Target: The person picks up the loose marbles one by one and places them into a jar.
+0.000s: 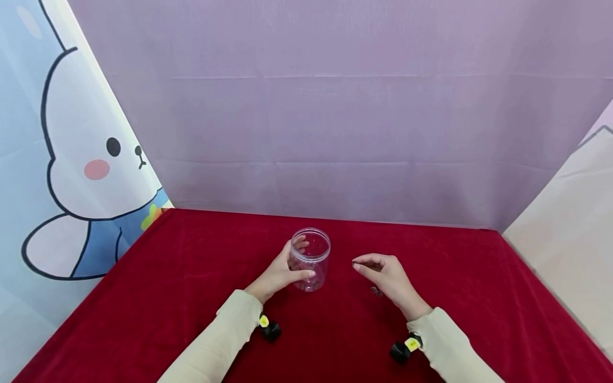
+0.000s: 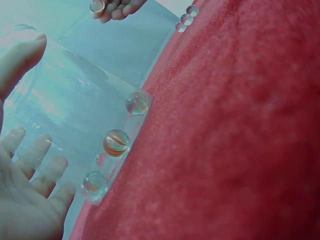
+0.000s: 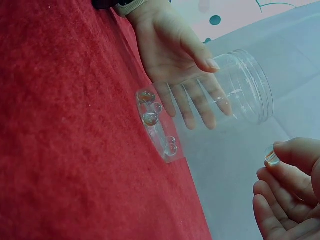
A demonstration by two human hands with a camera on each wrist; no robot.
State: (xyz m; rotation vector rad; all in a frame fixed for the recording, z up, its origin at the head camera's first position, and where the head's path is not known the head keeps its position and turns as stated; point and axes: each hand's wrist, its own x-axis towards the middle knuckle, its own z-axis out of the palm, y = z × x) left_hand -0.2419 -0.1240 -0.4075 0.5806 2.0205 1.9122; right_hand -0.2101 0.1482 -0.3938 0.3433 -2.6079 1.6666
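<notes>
My left hand (image 1: 280,272) holds a clear plastic jar (image 1: 320,265), its thumb on the near side and fingers around the far side. The jar stands upright on the red cloth with its mouth uncovered. Several glass marbles (image 2: 116,143) lie on its bottom, at least one with an orange swirl inside. To the jar's right, my right hand (image 1: 389,274) pinches a single marble (image 3: 271,155) between thumb and fingertips, raised above the cloth. Just below this hand, a few loose clear marbles (image 1: 376,291) sit close together; the left wrist view shows three marbles (image 2: 186,19) in a row.
Red velvety cloth (image 1: 215,250) covers the table. Behind it hangs a pale purple curtain (image 1: 335,117). A printed cartoon sheet (image 1: 72,159) stands at the left, and a whitish sheet (image 1: 570,234) borders the right edge.
</notes>
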